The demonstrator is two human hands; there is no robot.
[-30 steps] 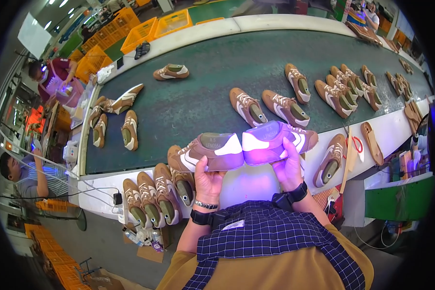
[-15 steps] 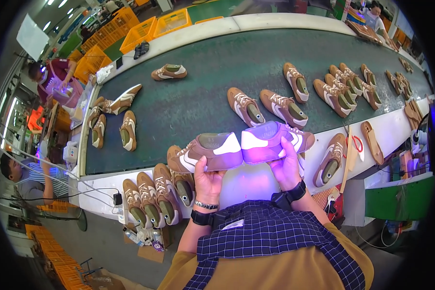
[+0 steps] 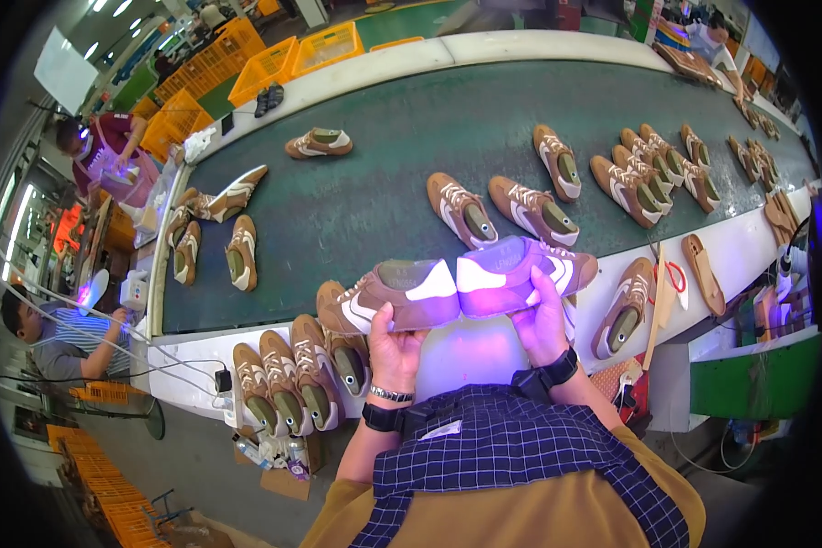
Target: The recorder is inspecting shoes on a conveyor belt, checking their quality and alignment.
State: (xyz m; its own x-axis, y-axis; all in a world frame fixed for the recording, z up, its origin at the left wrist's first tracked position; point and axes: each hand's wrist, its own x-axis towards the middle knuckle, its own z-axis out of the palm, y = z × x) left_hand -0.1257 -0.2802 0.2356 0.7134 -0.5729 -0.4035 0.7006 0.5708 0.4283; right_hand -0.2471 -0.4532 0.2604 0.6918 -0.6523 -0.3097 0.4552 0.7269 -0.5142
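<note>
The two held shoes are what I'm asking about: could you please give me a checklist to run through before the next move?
1. Left hand has a grip on the left-held shoe: ok.
2. Right hand has a grip on the right-held shoe: ok.
3. Heels face each other: ok.
4. One hand free: not ok, both hold shoes.
5. Undersides checked: cannot tell, they are hidden.
6. Left-held shoe apart from the ledge shoe behind it: cannot tell, they overlap in view.
</note>
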